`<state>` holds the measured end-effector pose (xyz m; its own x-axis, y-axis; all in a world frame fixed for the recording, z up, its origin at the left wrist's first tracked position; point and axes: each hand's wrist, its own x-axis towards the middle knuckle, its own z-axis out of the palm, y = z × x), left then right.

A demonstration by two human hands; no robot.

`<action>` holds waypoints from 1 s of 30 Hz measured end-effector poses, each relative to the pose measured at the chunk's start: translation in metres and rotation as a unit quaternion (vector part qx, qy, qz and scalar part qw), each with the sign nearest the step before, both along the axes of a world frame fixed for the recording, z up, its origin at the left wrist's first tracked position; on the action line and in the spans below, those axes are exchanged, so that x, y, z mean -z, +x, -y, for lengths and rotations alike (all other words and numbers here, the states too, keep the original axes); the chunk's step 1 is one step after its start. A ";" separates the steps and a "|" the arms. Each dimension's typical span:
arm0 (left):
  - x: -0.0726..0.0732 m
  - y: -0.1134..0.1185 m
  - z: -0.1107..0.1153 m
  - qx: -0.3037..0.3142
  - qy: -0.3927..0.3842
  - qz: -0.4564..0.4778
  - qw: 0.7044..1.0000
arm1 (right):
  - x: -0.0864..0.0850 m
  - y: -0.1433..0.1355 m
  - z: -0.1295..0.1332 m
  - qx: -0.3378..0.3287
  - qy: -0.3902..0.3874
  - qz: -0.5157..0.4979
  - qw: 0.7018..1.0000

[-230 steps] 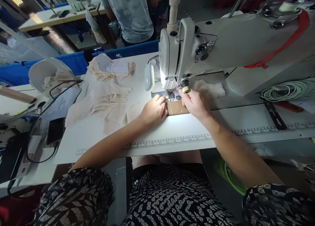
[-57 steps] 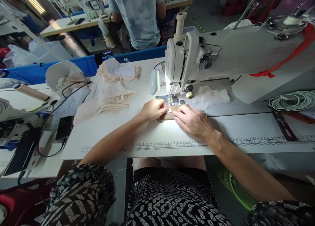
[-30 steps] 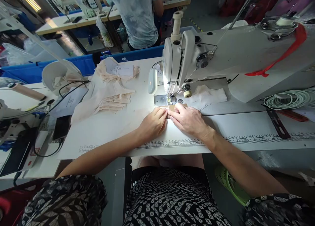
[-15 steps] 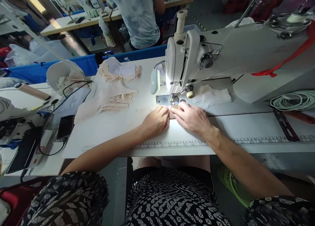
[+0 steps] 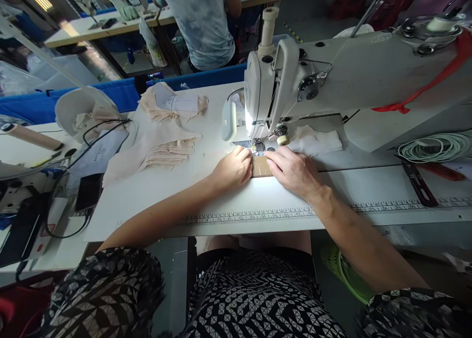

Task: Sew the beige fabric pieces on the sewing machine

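Your left hand (image 5: 232, 169) bunches its fingers at the left end of the brown panel (image 5: 261, 167), below the sewing machine (image 5: 260, 95); your right hand (image 5: 294, 171) curls over its right end. I cannot tell whether either pinches cloth. Work there seems mid-way: stacked beige cloth pieces (image 5: 167, 155) lie left on the tabletop (image 5: 368, 181); which are sewn doesn't show.
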<state>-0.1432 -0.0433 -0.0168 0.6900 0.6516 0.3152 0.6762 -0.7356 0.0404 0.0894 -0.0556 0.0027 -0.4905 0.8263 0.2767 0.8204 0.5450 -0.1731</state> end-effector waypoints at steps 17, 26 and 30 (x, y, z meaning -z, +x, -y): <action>-0.007 -0.002 0.000 0.006 -0.013 -0.012 1.000 | -0.006 -0.004 -0.034 0.104 -0.083 -0.185 0.974; -0.006 -0.005 -0.005 -0.002 -0.026 0.013 1.000 | -0.003 -0.009 -0.023 0.113 -0.082 -0.159 0.977; -0.007 -0.003 -0.006 -0.011 -0.017 0.002 1.000 | -0.007 -0.012 -0.026 0.113 -0.065 -0.149 0.980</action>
<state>-0.1461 -0.0372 -0.0097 0.6738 0.6776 0.2946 0.6924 -0.7182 0.0683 0.0779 -0.0299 0.0096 -0.2038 0.9424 0.2653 0.8199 0.3124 -0.4798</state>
